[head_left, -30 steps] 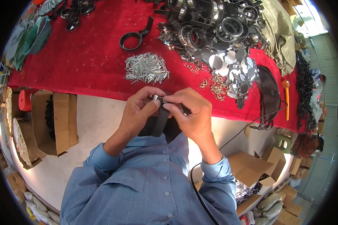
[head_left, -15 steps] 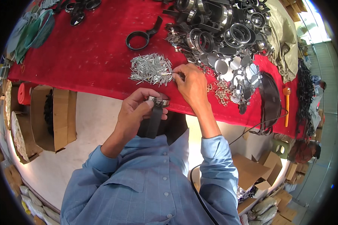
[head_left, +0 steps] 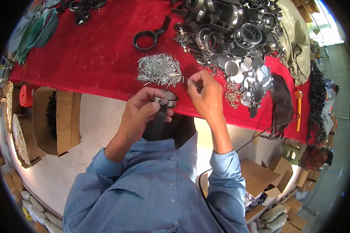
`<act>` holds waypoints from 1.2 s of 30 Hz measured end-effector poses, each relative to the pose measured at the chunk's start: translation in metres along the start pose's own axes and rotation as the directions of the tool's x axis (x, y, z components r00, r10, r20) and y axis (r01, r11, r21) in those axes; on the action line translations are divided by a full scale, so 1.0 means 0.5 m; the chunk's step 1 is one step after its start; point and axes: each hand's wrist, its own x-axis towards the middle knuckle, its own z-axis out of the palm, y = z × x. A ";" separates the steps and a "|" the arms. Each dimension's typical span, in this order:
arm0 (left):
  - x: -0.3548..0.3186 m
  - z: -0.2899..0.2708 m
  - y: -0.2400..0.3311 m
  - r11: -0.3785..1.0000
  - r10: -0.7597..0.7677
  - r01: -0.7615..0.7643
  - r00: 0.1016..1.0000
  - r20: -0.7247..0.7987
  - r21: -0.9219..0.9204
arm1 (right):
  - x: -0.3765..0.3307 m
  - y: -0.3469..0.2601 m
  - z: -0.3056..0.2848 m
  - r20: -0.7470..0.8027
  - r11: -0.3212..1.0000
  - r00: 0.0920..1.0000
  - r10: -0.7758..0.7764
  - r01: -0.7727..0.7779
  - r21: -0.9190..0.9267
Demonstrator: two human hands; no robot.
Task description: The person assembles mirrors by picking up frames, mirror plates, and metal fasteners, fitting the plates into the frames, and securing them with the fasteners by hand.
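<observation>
My left hand (head_left: 142, 106) grips a metal ring clamp (head_left: 172, 99) with a black handle (head_left: 158, 125) hanging below it, just off the table's near edge. To the right of it, my right hand (head_left: 207, 95) is closed in a pinch over the red cloth. A thin metal pin barely shows at its fingertips; the rest is hidden by the fingers. A loose pile of silvery pins (head_left: 159, 70) lies beyond both hands. Farther back rests a black ring with a handle (head_left: 145, 40).
A heap of black and metal rings (head_left: 221, 29) fills the far right of the red-covered table (head_left: 85, 58). Nearer lie round discs (head_left: 248, 77), small clips (head_left: 232, 95), a black pouch (head_left: 280, 105) and an orange-handled hammer (head_left: 298, 112). Cardboard boxes (head_left: 68, 124) stand at the left.
My right hand has drawn back from the pin pile, moving right and slightly nearer with its fingers pinched. The ring clamp in my left hand has tilted, showing more of its top.
</observation>
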 end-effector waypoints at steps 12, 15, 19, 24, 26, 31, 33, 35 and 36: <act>0.006 0.002 -0.025 0.996 -0.043 0.043 0.999 0.004 -0.077 | -0.120 -0.079 -0.027 -0.046 0.951 0.970 -0.238 0.242 0.191; 0.007 0.008 -0.025 0.992 -0.048 0.050 0.999 0.016 -0.117 | -0.126 -0.075 -0.020 -0.044 0.946 0.971 -0.234 0.237 0.221; 0.008 0.018 -0.025 0.990 -0.050 0.050 0.999 0.010 -0.130 | -0.129 -0.073 -0.013 0.003 0.949 0.986 -0.168 0.161 0.272; 0.007 0.035 -0.021 0.994 -0.019 0.019 1.000 0.003 -0.106 | -0.128 -0.073 -0.018 -0.014 0.962 0.985 -0.171 0.170 0.216; 0.007 0.035 -0.021 0.994 -0.012 0.014 1.000 0.018 -0.112 | -0.128 -0.071 -0.018 -0.004 0.957 0.985 -0.174 0.170 0.234; 0.006 0.038 -0.024 0.997 0.004 -0.003 1.000 0.011 -0.083 | -0.123 -0.073 -0.025 0.003 0.950 0.965 -0.261 0.256 0.178; 0.005 0.040 -0.025 0.993 -0.025 0.028 0.999 0.026 -0.114 | -0.118 -0.068 -0.027 -0.004 0.934 0.943 -0.332 0.329 0.137; 0.006 0.042 -0.024 0.988 -0.055 0.061 0.998 0.044 -0.145 | -0.118 -0.057 -0.024 0.028 0.906 0.911 -0.410 0.404 0.128; 0.008 0.042 -0.024 0.987 -0.050 0.056 0.998 0.043 -0.151 | -0.118 -0.058 -0.022 0.031 0.906 0.911 -0.410 0.403 0.128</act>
